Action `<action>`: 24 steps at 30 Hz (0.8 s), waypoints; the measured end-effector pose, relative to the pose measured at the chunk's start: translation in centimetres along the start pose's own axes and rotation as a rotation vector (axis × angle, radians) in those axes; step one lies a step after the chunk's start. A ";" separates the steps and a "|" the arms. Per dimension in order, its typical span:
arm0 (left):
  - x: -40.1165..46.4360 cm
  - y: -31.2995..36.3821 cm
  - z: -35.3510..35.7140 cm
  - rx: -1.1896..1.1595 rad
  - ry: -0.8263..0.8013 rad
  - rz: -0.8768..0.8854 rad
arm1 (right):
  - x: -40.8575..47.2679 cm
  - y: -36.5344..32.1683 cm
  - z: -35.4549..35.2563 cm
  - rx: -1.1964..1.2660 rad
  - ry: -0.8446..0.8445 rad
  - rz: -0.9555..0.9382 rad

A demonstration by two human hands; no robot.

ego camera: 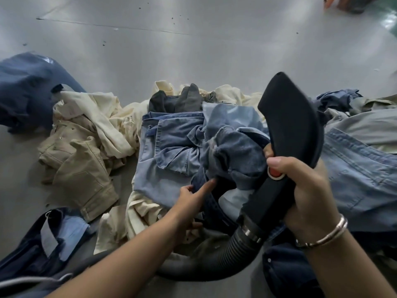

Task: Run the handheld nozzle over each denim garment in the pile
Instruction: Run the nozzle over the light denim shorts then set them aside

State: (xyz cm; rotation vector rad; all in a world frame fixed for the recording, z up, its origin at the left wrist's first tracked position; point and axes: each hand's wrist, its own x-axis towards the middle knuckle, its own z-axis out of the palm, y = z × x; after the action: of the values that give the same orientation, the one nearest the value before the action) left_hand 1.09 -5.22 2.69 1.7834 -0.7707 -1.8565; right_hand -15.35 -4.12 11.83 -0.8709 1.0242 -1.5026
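Note:
A pile of garments lies on the grey floor. In its middle is a crumpled light-blue denim garment (171, 147). My right hand (305, 188) grips the handle of a black handheld nozzle (294, 123), thumb beside its red button (275, 173); the nozzle tip points up and away above the pile. A ribbed grey hose (217, 257) runs from the handle down and to the left. My left hand (193, 196) reaches into the pile and pinches a dark denim fold just under the crumpled blue cloth.
Cream and khaki garments (86, 147) lie left of the denim. Dark navy pieces sit at far left (28, 89) and bottom left (43, 244). More blue denim (361, 175) spreads on the right. Bare grey floor (193, 50) stretches beyond the pile.

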 end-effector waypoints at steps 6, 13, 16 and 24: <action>0.1 -1.5 0.9 -0.051 -0.045 0.008 | 0.4 -0.7 -0.3 0.075 -0.042 -0.010; -1.0 -0.8 -1.3 -0.646 -0.135 -0.078 | 3.3 -2.0 -4.4 0.181 0.268 0.025; -1.5 -0.4 -3.5 -0.814 -0.251 0.048 | 4.1 -2.1 -6.5 0.118 0.330 0.068; -3.6 2.2 -9.1 -0.861 -0.706 0.491 | 3.9 -0.2 -9.4 -0.246 0.264 0.109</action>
State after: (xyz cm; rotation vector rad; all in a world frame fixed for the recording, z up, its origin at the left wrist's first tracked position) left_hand 10.25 -5.27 6.74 0.3651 -0.4357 -1.9941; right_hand -24.73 -6.54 8.56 -0.7841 1.4510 -1.4440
